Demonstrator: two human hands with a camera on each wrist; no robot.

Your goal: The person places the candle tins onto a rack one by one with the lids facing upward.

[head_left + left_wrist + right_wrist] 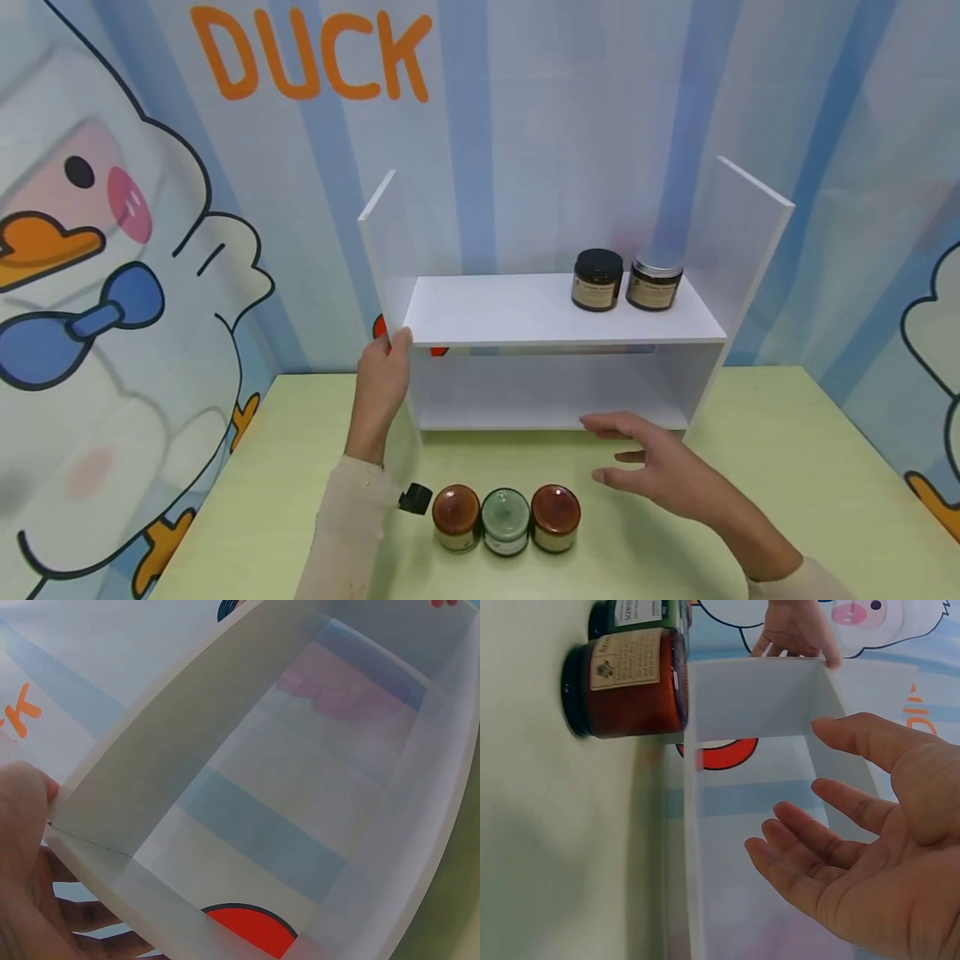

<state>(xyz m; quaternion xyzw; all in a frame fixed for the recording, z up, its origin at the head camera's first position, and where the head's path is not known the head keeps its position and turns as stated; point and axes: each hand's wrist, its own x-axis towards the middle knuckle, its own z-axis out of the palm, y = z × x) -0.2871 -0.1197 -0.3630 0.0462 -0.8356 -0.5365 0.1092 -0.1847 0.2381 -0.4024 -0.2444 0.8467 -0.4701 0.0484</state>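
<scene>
A white two-tier shelf [562, 329] with raised side panels stands on the table. My left hand [380, 392] grips its left side panel at the height of the middle board; in the left wrist view the thumb lies at the front edge and the fingers reach round the outside. My right hand [663, 471] is held in front of the lower right compartment, fingers spread, with nothing in it. On the middle board, toward the right, are a black-lidded jar [597, 281] and a silver-lidded jar [655, 282], both with tan labels.
In a row before the shelf stand a reddish-brown jar [456, 518], a green jar [506, 522] and another reddish-brown jar [556, 518]. A small black piece [416, 498] sits by the left sleeve. Behind the pale green table [795, 467] hangs a duck-printed backdrop [555, 125].
</scene>
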